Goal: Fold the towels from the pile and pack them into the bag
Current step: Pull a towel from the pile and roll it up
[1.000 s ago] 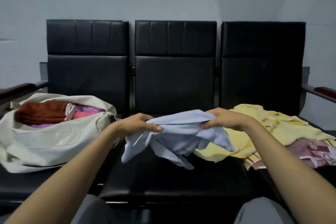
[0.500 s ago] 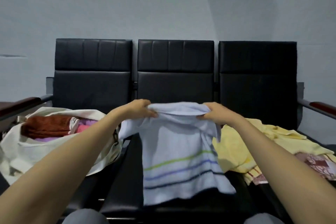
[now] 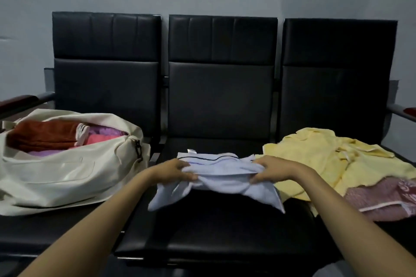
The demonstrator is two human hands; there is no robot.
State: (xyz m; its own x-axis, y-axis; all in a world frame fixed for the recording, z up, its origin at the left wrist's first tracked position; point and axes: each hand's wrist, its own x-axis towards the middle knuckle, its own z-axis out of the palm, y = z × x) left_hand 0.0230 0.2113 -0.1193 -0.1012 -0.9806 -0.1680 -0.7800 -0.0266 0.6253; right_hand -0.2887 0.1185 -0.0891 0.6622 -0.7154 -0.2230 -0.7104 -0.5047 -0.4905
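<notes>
While both hands are working on it, a pale blue-white towel [image 3: 216, 177] is lying bunched across the middle seat [image 3: 213, 231] of a black three-seat bench, toward the back half of that seat. The left hand [image 3: 174, 170] is gripping the towel's left end with its fingers curled round the cloth. The right hand [image 3: 273, 170] is gripping the right end the same way, so a doubled edge is stretching between them.

The cloth is looking thin, soft and light, with no stiffness, and its loose corners are drooping toward the seat's front. It will probably be sagging and slipping out of line unless it is being held at the corners or along a folded edge and smoothed flat against the seat. A dark stripe is running along the far edge, and a small white tag is poking up there.

Left of the middle seat, an open cream bag [image 3: 56, 177] is holding a rust-brown towel [image 3: 42, 136] and pink and purple ones. Right of the middle seat, a crumpled yellow towel [image 3: 315, 159] is waiting, overlapping a pink patterned towel [image 3: 382, 198].
</notes>
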